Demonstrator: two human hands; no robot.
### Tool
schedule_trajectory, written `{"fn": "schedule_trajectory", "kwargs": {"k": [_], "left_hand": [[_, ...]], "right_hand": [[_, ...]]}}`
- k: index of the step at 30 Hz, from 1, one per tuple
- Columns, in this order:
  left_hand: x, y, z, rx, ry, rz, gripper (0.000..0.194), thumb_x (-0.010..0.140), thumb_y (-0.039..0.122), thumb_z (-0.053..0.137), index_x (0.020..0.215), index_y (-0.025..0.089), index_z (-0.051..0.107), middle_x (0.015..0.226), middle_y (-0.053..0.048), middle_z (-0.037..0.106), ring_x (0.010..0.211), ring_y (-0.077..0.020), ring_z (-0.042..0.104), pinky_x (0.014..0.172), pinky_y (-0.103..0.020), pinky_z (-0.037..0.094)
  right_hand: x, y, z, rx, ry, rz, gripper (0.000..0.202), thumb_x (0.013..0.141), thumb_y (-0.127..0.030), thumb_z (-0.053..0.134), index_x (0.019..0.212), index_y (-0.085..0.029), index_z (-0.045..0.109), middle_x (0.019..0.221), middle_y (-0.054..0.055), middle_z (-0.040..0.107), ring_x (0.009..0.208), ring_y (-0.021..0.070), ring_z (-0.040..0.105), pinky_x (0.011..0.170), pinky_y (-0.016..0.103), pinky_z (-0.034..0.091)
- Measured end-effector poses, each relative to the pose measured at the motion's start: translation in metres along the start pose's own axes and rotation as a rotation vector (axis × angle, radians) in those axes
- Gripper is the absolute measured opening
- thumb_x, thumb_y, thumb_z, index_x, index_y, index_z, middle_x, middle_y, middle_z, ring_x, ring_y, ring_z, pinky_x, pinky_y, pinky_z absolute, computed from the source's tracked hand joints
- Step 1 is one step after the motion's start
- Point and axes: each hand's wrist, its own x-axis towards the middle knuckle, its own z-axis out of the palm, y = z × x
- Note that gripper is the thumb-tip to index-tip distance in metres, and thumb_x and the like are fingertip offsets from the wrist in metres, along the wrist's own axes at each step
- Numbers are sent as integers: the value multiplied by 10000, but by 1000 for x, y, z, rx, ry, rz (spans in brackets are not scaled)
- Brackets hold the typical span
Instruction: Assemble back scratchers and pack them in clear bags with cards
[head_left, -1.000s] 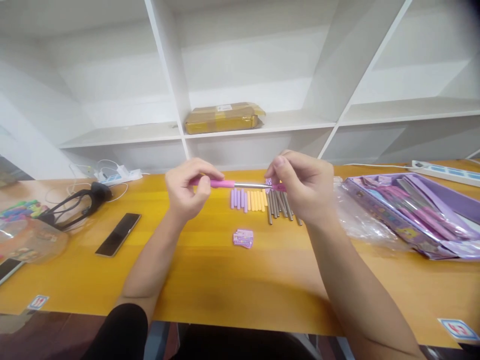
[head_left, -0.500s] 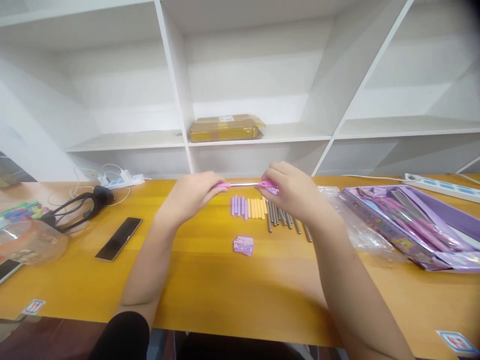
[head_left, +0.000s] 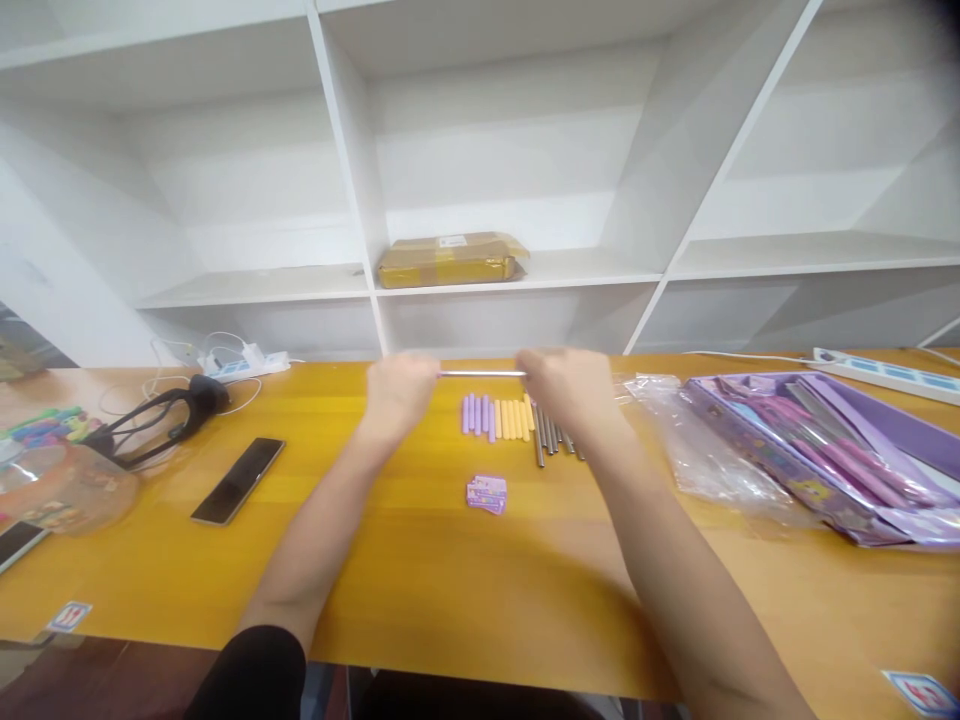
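A thin silver metal rod [head_left: 481, 373] is held level above the table's back edge. My left hand [head_left: 402, 392] is closed in a fist around its left end, where a sliver of pink shows. The right end disappears into my right hand [head_left: 567, 388], also closed. Below the rod lie a row of short purple sticks [head_left: 478, 415], a row of yellow sticks [head_left: 514, 419] and several grey metal tubes [head_left: 551, 436], partly hidden by my right hand. Nearer to me sits a small stack of purple printed cards [head_left: 487, 494].
A purple box [head_left: 832, 450] with pink parts and a clear plastic bag [head_left: 701, 445] lie to the right. On the left are a black phone [head_left: 238, 481], a black headset [head_left: 161, 420] and a clear tub [head_left: 67, 485]. A power strip [head_left: 889, 376] lies at the back right.
Both hands have turned and closed into fists over the rod's ends. The pink end pieces, visible earlier, are now mostly covered. The right hand and forearm cover more of the grey tubes.
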Motion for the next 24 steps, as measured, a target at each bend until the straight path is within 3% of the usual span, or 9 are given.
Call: {"fn": "schedule_trajectory", "kwargs": {"k": [4,6,8,12,18,24], "left_hand": [[13,-84,-6,103,139,-124,280,906,134,528,771,191,766,800,-124,701,829,-272,628,680,-333,341],[14,-115,-9,141,173,-167,281,896,151,524,709,202,727,740,-102,644,800,-262,589,670,-340,304],[13,-128,-9,152,181,-180,282,886,154,516,670,210,688,706,-86,593,768,-255,551,658,-350,266],[12,-126,-8,140,179,-185,272,881,157,512,652,210,649,695,-76,552,749,-244,524,655,-354,237],[14,-117,-8,168,168,-188,286,903,173,500,669,209,660,709,-86,577,784,-257,568,666,-358,259],[17,-113,-8,107,92,-178,293,947,211,522,773,212,757,834,-122,713,880,-294,655,709,-350,339]], "right_hand": [[9,98,5,262,317,142,196,763,-89,632,610,-211,646,562,34,561,547,114,296,647,345,159],[11,138,5,308,328,166,293,724,-43,607,493,-221,576,453,11,453,509,99,241,638,360,194],[11,161,3,347,346,158,332,689,-17,591,437,-228,542,399,-8,381,489,92,197,633,372,212],[7,170,-3,437,430,146,381,706,-71,730,417,-235,545,427,-12,419,505,92,190,632,390,195],[1,168,-5,340,361,283,379,704,-61,790,457,-237,563,488,-10,441,510,90,205,641,381,227],[-1,185,-14,430,297,350,483,659,55,759,387,-240,490,421,-64,278,472,78,189,598,375,236]]}}
